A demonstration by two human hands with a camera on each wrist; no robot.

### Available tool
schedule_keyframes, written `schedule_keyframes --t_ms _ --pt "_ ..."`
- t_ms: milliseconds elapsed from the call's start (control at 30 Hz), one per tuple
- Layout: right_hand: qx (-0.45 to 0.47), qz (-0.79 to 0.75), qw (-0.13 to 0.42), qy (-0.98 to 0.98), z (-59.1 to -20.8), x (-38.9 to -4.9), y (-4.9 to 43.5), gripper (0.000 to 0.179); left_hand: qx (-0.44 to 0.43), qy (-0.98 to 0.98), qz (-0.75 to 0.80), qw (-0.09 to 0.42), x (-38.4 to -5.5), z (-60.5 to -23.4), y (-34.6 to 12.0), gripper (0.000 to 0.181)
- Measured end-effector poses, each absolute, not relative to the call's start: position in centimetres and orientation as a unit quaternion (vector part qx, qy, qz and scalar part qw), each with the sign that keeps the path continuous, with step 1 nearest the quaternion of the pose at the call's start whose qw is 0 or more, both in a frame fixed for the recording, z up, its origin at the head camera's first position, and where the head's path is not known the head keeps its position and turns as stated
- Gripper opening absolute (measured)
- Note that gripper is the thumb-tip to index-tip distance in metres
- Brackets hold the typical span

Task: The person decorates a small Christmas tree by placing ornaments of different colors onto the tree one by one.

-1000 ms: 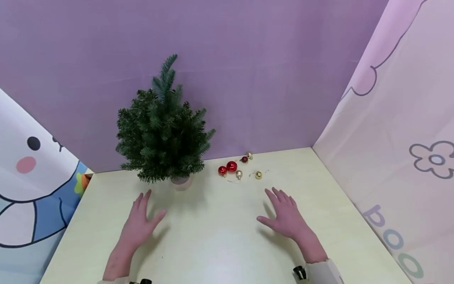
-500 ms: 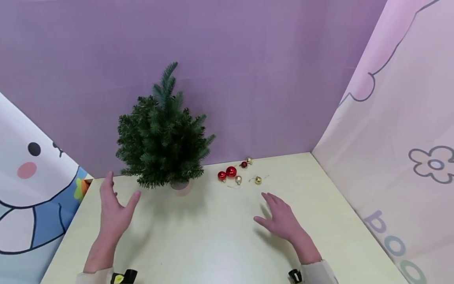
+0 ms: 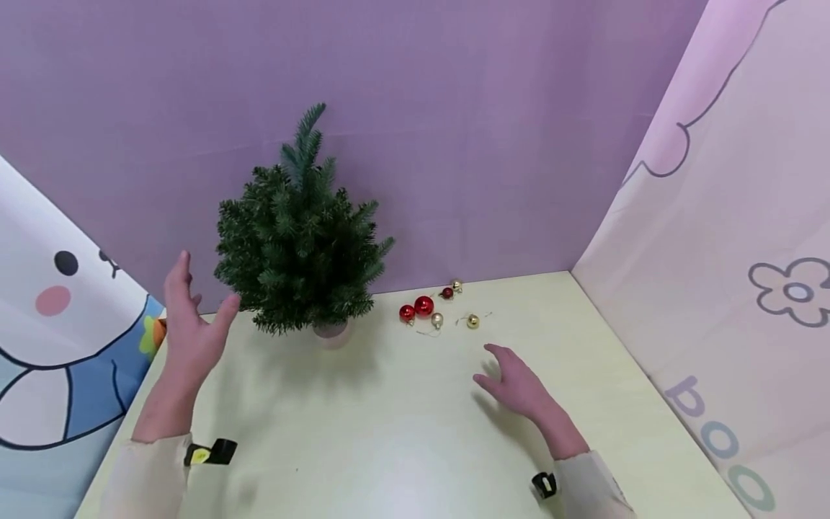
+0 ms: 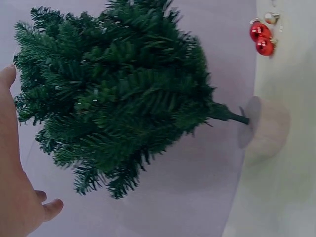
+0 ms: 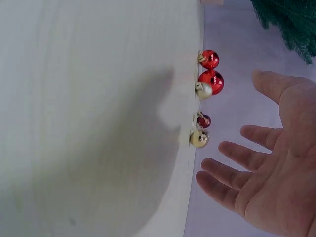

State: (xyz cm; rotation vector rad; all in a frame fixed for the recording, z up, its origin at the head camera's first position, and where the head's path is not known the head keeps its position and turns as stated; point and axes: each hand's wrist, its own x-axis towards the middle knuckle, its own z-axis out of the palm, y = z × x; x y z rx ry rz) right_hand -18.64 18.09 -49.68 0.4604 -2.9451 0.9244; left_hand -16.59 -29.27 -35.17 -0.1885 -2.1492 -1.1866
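A small green artificial Christmas tree (image 3: 298, 249) stands upright on a round pale base (image 3: 333, 336) at the back left of the table. Left of it my left hand (image 3: 193, 339) is raised, thumb spread from the fingers, holding nothing; the thumb tip overlaps the lowest left branches in the head view, and contact cannot be told. Over the right half of the table hovers my right hand (image 3: 519, 386), its fingers relaxed and apart in the right wrist view. Beyond it lie several baubles: a large red bauble (image 3: 424, 306), a smaller red bauble (image 3: 406, 313) and a gold bauble (image 3: 472, 321) among them.
A purple cloth wall (image 3: 486, 144) rises directly behind the tree and baubles. Printed cloth hangs on both sides, with a cartoon figure (image 3: 58, 339) at left and a flower (image 3: 797, 292) at right. The pale tabletop (image 3: 376, 432) spreads in front.
My left hand has moved up and leftward, from in front of the tree to its left side. The right hand has shifted only slightly, with its fingers drawn closer together. Tree and baubles stay put.
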Motion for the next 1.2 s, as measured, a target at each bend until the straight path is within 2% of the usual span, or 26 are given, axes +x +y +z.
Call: schedule_keyframes --t_ms 200,567,900,1200 --pt "0.150 0.265 0.003 -0.953 -49.5 -19.8 18.8 0.061 -0.078 -0.822 -0.473 0.307 -16.9 -32.4 -28.4 0.069" --pt "0.153 0.206 -0.006 -0.967 -48.8 -23.4 18.5 0.051 -0.093 -0.818 -0.510 0.249 -19.5 -29.9 -28.5 0.063" --pt "0.157 0.169 0.024 -0.973 -48.3 -27.2 18.3 0.045 -0.092 -0.830 -0.509 0.208 -22.9 -30.5 -30.4 0.061" --pt "0.152 0.155 0.020 -0.976 -48.6 -30.9 19.4 0.047 -0.082 -0.843 -0.497 0.191 -24.6 -30.7 -30.4 0.064"
